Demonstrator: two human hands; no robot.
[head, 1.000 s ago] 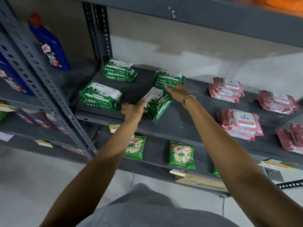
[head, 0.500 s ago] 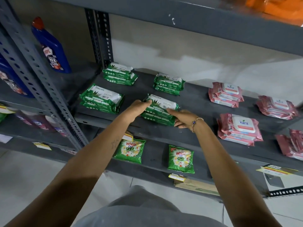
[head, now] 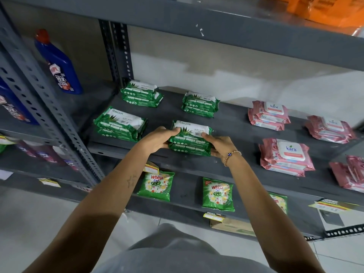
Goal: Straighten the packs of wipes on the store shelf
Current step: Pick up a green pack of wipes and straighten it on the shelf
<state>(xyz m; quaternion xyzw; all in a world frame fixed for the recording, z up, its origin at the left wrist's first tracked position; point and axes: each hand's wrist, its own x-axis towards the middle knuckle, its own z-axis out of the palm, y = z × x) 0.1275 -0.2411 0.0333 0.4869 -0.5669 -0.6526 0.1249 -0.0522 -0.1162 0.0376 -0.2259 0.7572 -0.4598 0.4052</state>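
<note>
Your left hand (head: 157, 139) and right hand (head: 220, 145) squeeze the ends of the front green stack (head: 190, 139) – fingers clamped on it, at the front edge of the shelf (head: 236, 123). These packs look soft, light and a bit slippery, so I think the short ends are the best place to hold, pressing both packs together. Count them: four green stacks, two packs each as far as I can tell. To the right sit pink packs (head: 287, 156) – four piles, the last cut off.

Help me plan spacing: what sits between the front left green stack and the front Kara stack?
In the head view, the green stack gripped by the left hand and right hand; otherwise bare shelf.
</note>
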